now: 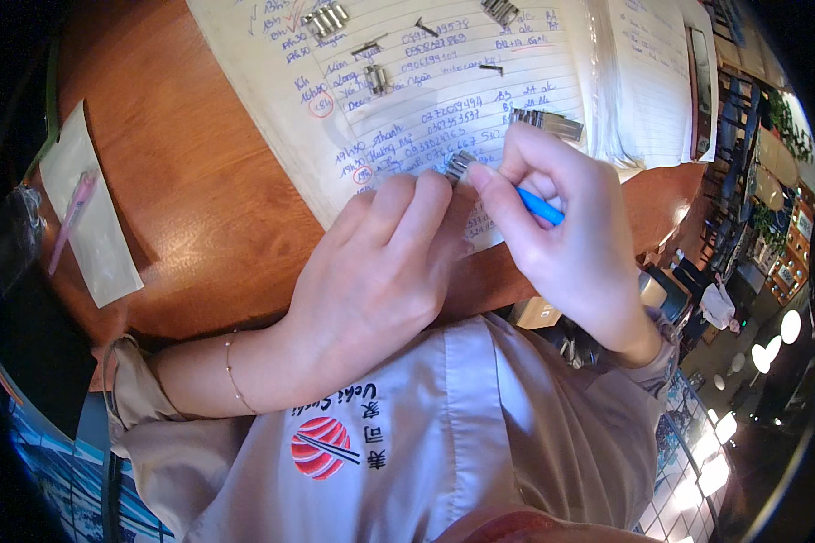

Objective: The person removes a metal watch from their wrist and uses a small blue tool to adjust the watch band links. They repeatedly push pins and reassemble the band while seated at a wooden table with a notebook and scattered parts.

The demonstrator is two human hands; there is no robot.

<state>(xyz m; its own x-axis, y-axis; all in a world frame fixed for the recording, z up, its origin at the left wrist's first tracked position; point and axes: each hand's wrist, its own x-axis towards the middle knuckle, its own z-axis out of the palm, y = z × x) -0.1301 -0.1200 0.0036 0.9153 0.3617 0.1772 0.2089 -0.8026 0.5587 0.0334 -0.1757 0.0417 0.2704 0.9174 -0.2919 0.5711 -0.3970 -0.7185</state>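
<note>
Over an open notebook (263, 86) with blue handwriting, my two hands meet at a small piece of metal links (460, 166), like part of a watch band. My left hand (380, 253) is closed, its fingertips pinching the piece from the left. In my curled right hand (575, 217) sits a slim tool with a blue handle (541, 207); its tip is hidden. My right thumb presses beside the links. Just beyond my right hand lies a longer metal link strip (548, 123).
More metal link pieces (326, 18) (375, 80) (500, 11) lie on the pages, with small dark pin-like bits (427, 27) (491, 69) between them. On the wooden table (190, 181) at left, a pink pen (74, 213) rests on a white sheet (107, 258). The table's near edge is by my body.
</note>
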